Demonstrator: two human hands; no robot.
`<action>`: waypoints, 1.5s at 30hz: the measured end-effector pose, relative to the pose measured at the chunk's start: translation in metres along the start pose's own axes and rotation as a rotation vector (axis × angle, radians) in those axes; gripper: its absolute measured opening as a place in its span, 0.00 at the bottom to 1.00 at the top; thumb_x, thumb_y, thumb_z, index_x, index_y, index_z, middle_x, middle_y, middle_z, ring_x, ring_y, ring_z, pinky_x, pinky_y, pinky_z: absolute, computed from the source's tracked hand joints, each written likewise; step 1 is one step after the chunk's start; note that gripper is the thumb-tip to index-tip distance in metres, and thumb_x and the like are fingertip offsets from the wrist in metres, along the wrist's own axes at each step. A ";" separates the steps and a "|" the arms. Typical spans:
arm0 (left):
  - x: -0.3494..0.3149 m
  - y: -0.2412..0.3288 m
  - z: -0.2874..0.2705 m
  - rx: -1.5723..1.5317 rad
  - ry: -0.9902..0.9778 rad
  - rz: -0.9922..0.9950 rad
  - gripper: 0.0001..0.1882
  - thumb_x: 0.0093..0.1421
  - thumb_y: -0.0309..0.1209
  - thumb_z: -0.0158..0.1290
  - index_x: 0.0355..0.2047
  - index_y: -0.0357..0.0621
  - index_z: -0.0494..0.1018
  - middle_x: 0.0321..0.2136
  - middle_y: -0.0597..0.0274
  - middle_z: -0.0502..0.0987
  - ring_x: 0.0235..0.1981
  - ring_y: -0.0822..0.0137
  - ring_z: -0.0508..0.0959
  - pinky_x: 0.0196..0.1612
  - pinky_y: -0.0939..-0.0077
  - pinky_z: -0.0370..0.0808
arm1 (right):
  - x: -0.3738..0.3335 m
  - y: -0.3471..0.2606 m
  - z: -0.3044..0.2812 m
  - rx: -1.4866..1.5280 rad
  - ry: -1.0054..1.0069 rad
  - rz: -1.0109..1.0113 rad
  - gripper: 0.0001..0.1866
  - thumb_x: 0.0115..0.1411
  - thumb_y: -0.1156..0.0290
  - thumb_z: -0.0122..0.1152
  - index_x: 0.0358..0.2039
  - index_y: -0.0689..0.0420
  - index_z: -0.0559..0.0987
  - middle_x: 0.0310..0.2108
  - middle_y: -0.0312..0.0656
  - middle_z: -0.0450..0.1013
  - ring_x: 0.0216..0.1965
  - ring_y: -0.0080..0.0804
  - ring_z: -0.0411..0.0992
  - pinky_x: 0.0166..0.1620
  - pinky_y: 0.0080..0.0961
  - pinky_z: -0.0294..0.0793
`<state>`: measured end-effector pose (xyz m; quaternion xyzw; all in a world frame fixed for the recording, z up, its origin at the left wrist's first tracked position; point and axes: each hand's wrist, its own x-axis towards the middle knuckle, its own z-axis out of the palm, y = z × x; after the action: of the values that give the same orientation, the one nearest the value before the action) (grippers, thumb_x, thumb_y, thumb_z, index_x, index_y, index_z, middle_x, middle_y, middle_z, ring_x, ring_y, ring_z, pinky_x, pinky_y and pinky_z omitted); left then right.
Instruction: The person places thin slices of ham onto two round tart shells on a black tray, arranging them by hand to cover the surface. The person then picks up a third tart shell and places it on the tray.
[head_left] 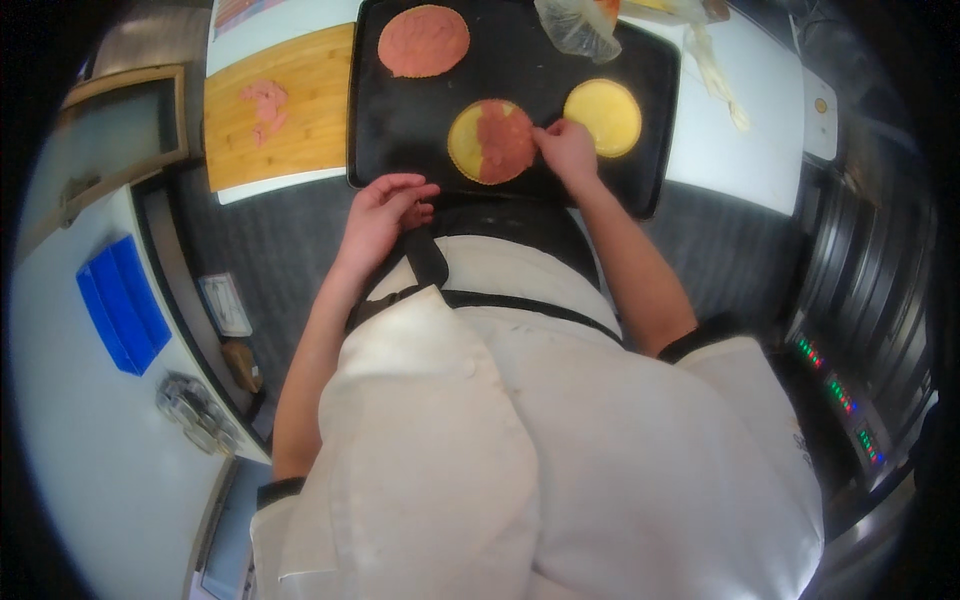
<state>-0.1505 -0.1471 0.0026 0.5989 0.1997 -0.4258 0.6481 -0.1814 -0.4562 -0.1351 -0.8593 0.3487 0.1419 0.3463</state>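
A black baking tray (pixel 400 130) carries round, crimped-edge tarts. The middle tart (pixel 466 150) is yellow on its left, with a thin pink dough-like layer (pixel 505 142) over its right part. My right hand (pixel 568 152) pinches that layer at the tart's right rim. Just right of this hand lies a plain yellow tart (pixel 602 117). Another tart (pixel 423 41), at the far left of the tray, is covered in pink. My left hand (pixel 390 208) hovers by the tray's near edge, fingers loosely bent and apart, holding nothing.
Pink dough scraps (pixel 265 108) lie on a wooden board (pixel 300 85) left of the tray. A clear plastic bag (pixel 580 30) rests at the tray's far edge. Farther left, a side table holds a blue bin (pixel 123 305) and metal rings (pixel 195 412). Lit control panels (pixel 840 395) stand at right.
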 end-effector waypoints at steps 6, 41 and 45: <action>-0.001 0.008 0.000 -0.089 -0.052 -0.006 0.18 0.71 0.31 0.47 0.57 0.35 0.69 0.56 0.44 0.78 0.51 0.56 0.81 0.55 0.65 0.78 | -0.035 -0.013 -0.017 0.189 -0.115 -0.117 0.16 0.59 0.57 0.65 0.36 0.59 0.84 0.33 0.50 0.81 0.38 0.48 0.81 0.43 0.39 0.79; -0.014 0.025 0.015 -0.322 -0.192 0.097 0.26 0.73 0.36 0.43 0.65 0.31 0.60 0.64 0.39 0.69 0.61 0.53 0.75 0.64 0.63 0.71 | -0.084 -0.113 -0.073 0.737 -0.730 -0.314 0.16 0.66 0.65 0.66 0.44 0.67 0.82 0.35 0.45 0.82 0.37 0.27 0.80 0.42 0.23 0.80; -0.015 0.017 0.008 -0.322 -0.052 0.034 0.23 0.70 0.32 0.45 0.60 0.28 0.64 0.62 0.37 0.71 0.59 0.50 0.76 0.62 0.62 0.74 | -0.019 -0.060 -0.050 0.425 -0.433 -0.299 0.15 0.65 0.64 0.66 0.43 0.64 0.83 0.35 0.45 0.83 0.36 0.30 0.81 0.42 0.27 0.80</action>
<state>-0.1476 -0.1513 0.0255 0.4795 0.2385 -0.3928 0.7476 -0.1526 -0.4508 -0.0601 -0.7594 0.1590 0.1932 0.6006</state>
